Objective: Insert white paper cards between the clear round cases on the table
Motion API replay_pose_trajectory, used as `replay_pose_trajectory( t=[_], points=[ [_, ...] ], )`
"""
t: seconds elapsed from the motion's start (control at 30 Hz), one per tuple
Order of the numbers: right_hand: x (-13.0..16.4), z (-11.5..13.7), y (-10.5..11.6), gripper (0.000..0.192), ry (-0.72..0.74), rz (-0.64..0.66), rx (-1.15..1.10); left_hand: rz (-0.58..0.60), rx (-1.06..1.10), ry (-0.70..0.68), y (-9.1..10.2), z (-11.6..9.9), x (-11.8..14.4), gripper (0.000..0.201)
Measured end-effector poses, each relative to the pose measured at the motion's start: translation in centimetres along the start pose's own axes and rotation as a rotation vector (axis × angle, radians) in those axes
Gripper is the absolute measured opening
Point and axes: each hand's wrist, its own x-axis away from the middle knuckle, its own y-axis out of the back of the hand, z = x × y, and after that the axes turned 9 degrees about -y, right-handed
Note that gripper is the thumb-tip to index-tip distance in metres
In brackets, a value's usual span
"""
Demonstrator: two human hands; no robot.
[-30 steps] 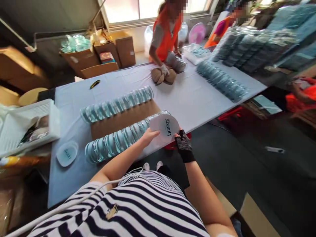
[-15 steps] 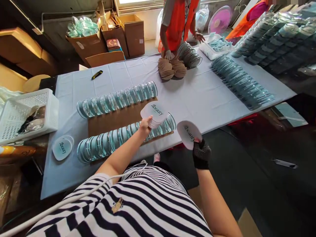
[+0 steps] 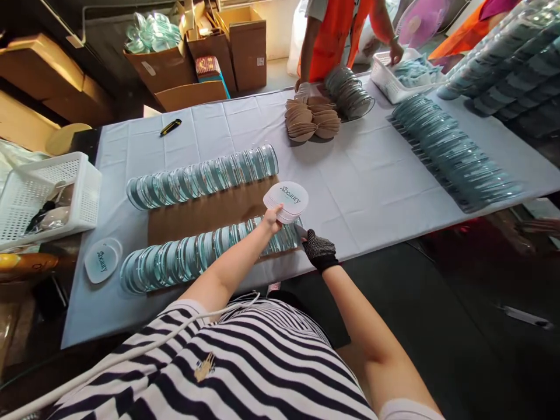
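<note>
My bare left hand (image 3: 273, 218) grips a stack of rounded white cards (image 3: 290, 198) printed "beauty", fanned slightly and held over the near row. My right hand (image 3: 319, 249), in a black dotted fingerless glove, is closed at the right end of the near row of clear round containers (image 3: 192, 259). Between its fingers is a card (image 3: 301, 232), seen nearly edge-on and mostly hidden. Whether that card touches the end container I cannot tell. The far row of clear round containers (image 3: 205, 178) lies parallel, with brown cardboard (image 3: 210, 217) between the rows.
Across the table a person in an orange vest (image 3: 332, 49) stands by brown round pieces (image 3: 312, 119). A yellow-black cutter (image 3: 170, 127) lies at the back. More containers (image 3: 455, 151) lie to the right. A printed lid (image 3: 102, 261) and white basket (image 3: 48, 198) are at left.
My right hand has moved left with its card, from beyond the table edge to the near row's end. The view has shifted slightly. The person opposite now reaches into the white basket.
</note>
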Motion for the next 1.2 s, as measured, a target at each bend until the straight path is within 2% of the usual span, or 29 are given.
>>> replay_pose_trajectory(
  t=[0.1,0.27,0.4,0.57,0.63,0.73,0.87,0.93,0.97,1.0,1.03,1.07,1.17,1.2],
  points=[
    [-0.5,-0.3,0.8,0.035,-0.021,0.079,0.029,-0.016,0.03,-0.01,0.1,0.0,-0.1,0.033],
    [-0.6,-0.1,0.8,0.031,0.039,0.018,-0.043,-0.043,0.06,0.003,0.1,0.1,-0.2,0.033],
    [-1.6,1.0,-0.8,0.03,0.064,0.0,-0.093,-0.047,0.065,-0.002,0.3,0.2,-0.3,0.033],
    [-1.7,0.9,-3.6,0.03,0.053,0.096,-0.119,-0.065,0.068,0.0,0.5,0.4,-0.5,0.037],
    [-1.8,0.7,-4.3,0.029,0.026,0.137,-0.211,-0.066,0.059,0.003,0.5,0.4,-0.4,0.037],
    [-2.3,0.4,-4.4,0.024,0.003,0.306,-0.499,-0.065,0.051,-0.007,0.6,0.4,-0.3,0.04],
    [-2.9,0.2,-3.6,0.035,0.085,0.646,-0.928,-0.062,0.052,-0.051,0.5,0.9,-0.1,0.045],
    [-3.1,0.4,-2.8,0.035,0.039,0.85,-1.003,-0.069,0.051,-0.078,0.3,1.1,-0.2,0.044],
    [-3.2,0.5,-2.1,0.032,-0.005,0.907,-0.927,-0.077,0.048,-0.094,0.2,1.3,-0.2,0.043],
    [-3.5,0.5,-1.4,0.029,-0.04,0.889,-0.797,-0.082,0.043,-0.11,0.1,1.3,-0.2,0.042],
    [-3.9,0.4,-0.5,0.027,-0.052,0.794,-0.687,-0.082,0.036,-0.126,0.0,1.4,-0.2,0.041],
    [-4.3,0.2,0.5,0.028,-0.047,0.63,-0.632,-0.075,0.025,-0.139,0.0,1.4,-0.1,0.041],
    [-5.9,-0.7,3.5,0.043,-0.032,-0.038,-0.708,-0.006,-0.037,-0.142,0.1,1.3,0.8,0.039],
    [-6.3,-0.8,4.2,0.047,-0.027,-0.188,-0.729,0.025,-0.063,-0.135,0.2,1.3,1.2,0.038]
  ],
)
